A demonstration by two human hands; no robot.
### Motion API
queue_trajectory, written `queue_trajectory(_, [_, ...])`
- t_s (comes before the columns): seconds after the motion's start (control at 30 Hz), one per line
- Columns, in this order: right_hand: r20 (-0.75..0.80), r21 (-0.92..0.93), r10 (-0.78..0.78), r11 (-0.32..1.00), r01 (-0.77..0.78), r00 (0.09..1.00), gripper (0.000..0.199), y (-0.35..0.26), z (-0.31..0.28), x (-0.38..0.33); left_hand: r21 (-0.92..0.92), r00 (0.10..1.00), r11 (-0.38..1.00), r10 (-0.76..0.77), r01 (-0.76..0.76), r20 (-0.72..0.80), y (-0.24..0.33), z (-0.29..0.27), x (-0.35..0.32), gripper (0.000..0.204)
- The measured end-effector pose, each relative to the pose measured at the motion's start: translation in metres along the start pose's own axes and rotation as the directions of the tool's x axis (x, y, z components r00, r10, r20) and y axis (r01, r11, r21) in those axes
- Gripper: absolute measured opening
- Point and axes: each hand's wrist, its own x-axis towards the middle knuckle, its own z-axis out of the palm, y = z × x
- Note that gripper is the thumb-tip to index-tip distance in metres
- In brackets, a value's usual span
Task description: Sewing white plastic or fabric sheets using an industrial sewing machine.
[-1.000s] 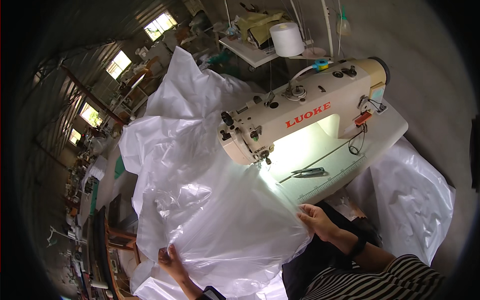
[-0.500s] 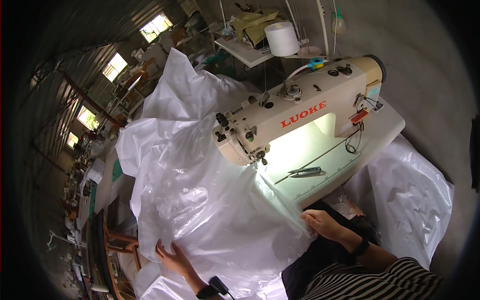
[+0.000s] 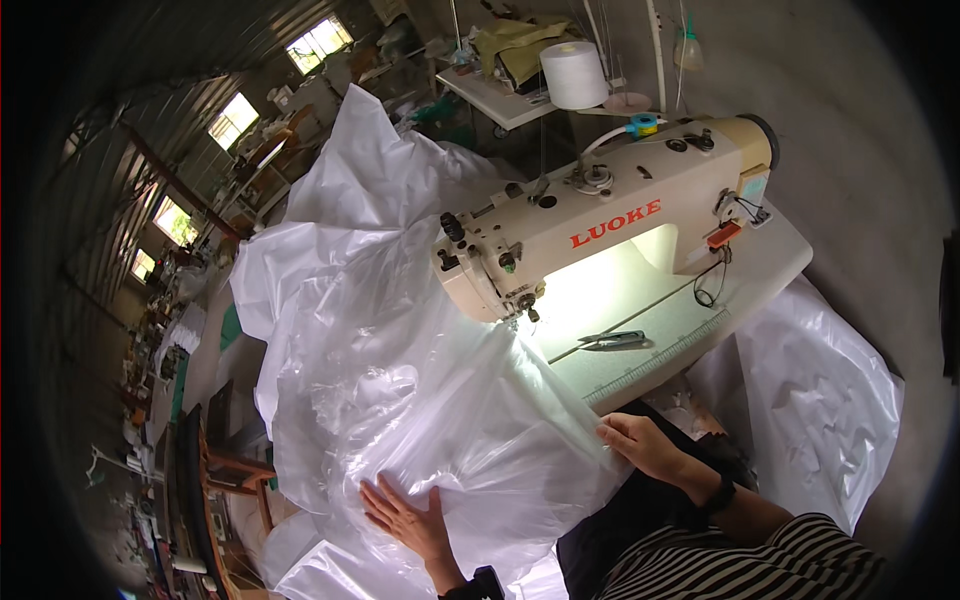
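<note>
A large sheet of shiny white plastic (image 3: 335, 330) spreads over the left of the sewing machine (image 3: 620, 205) and hangs toward my lap. Its right-hand edge runs up under the machine's lit needle area. My left hand (image 3: 408, 520) lies on the sheet with fingers spread. At the sheet's edge, in front of the machine bed, my right hand (image 3: 640, 445) pinches the plastic sheet between thumb and fingers. Small thread snips (image 3: 613, 341) rest on the machine bed, beyond my right hand. The needle tip itself is too small to make out.
Another stretch of white plastic (image 3: 815, 390) hangs down at the right of the machine. A white thread cone (image 3: 574, 75) stands behind it, near a cluttered side table (image 3: 495, 100). On the left, a wooden stool (image 3: 235, 472) stands beside the sheet.
My left hand has moved right across the sheet and now lies flatter on it. The right hand keeps its pinch at the edge. The view has shifted slightly.
</note>
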Motion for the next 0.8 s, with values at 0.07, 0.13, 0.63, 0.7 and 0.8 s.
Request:
queue_trajectory(0.07, [-0.012, -0.075, 0.031, 0.997, -0.032, 0.999, 0.025, -0.001, -0.001, 0.000, 0.014, 0.993, 0.996, -0.085, 0.087, -0.084, -0.006, 0.003, 0.002, 0.110])
queue_trajectory(0.13, [-0.033, -0.155, 0.049, 0.986, -0.054, 0.998, 0.024, -0.002, -0.001, -0.001, -0.012, 0.981, 0.984, -0.179, 0.179, -0.076, -0.013, 0.007, 0.004, 0.110])
queue_trajectory(0.63, [0.106, -0.835, -0.272, 0.499, 0.234, 0.956, 0.051, -0.012, 0.043, -0.003, -0.132, 0.912, 0.973, 0.122, -0.187, -0.392, -0.037, -0.057, 0.095, 0.036])
queue_trajectory(0.7, [0.104, -0.861, -0.264, 0.459, 0.219, 0.959, 0.050, -0.012, 0.047, 0.006, -0.166, 0.942, 0.976, 0.083, -0.143, -0.325, -0.032, -0.051, 0.106, 0.038])
queue_trajectory(0.8, [0.102, -0.884, -0.356, 0.395, 0.248, 0.929, 0.050, -0.013, 0.049, 0.030, -0.185, 0.948, 0.970, 0.094, -0.155, -0.305, -0.030, -0.036, 0.116, 0.040])
